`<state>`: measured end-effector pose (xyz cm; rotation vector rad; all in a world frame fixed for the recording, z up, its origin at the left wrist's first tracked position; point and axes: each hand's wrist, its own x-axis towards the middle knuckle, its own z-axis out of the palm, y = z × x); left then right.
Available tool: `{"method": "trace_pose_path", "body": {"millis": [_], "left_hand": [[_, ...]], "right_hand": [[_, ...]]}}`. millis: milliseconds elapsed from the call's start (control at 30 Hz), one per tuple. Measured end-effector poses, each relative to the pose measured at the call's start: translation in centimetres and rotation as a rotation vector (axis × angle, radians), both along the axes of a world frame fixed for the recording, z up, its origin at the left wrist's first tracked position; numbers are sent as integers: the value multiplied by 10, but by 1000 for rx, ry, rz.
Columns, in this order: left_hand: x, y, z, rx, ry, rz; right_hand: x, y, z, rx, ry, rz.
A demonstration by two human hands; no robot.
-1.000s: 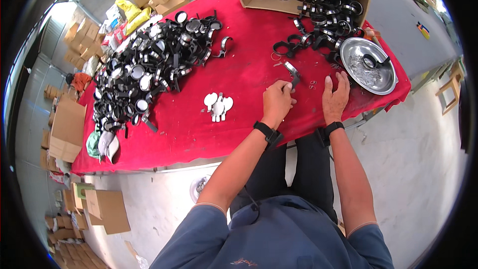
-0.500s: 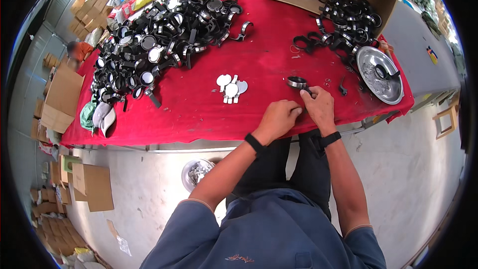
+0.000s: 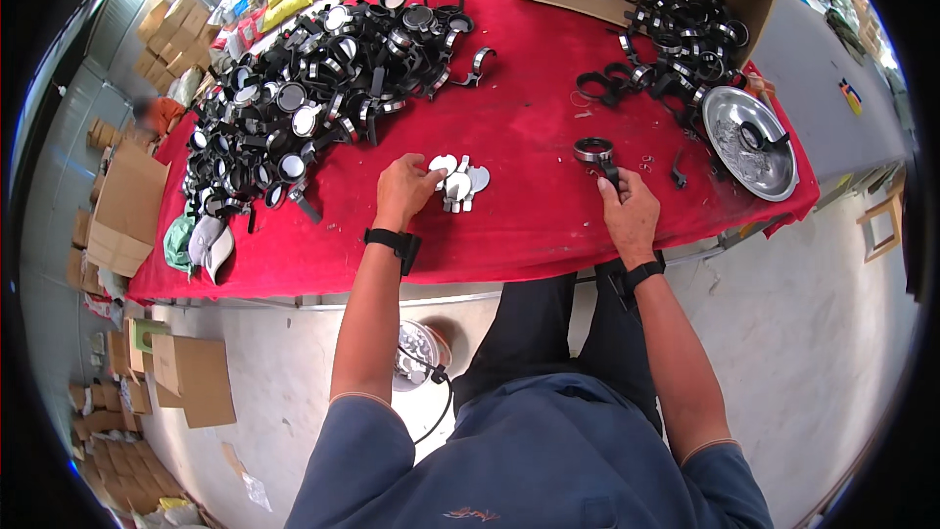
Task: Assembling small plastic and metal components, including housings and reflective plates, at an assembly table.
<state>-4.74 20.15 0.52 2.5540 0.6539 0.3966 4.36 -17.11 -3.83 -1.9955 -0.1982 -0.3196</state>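
My right hand point(image 3: 632, 211) is closed around the black handle of a round ring-shaped part point(image 3: 593, 150), held over the red cloth with its ring pointing away from me. A silvery band shows on the ring. My left hand point(image 3: 406, 188) is stretched out at a small group of white and silvery discs with tabs point(image 3: 457, 186). Its fingers are apart, and a fingertip reaches the edge of the leftmost white disc point(image 3: 443, 166). I cannot tell whether it presses on that disc.
A large heap of black ring parts point(image 3: 294, 98), many with discs, covers the table's left. A tipped cardboard box point(image 3: 651, 10) spills black rings at the far right. Near it stands a metal bowl point(image 3: 783, 171) with small clear bits and a ring. Caps point(image 3: 208, 243) lie at the left edge.
My left hand has moved left, from beside my right hand to the discs. The ring part in my right hand has turned and now points further away from me.
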Motion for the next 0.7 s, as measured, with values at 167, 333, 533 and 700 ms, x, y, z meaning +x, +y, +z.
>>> {"method": "trace_pose_path", "body": {"millis": [167,333,533,700], "left_hand": [[22,28,-10,12,121,-74],[32,25,4,-211,222,-5],[27,33,13,-75,442,-127],[10,40,3,-506,64,39]], "right_hand": [[-1,4,-2,30,-62,37],[-2,-2,-3,7,-86,14],[-6,-6,-2,23,-54,25],[-2,-3,-3,80,-62,39]]}}
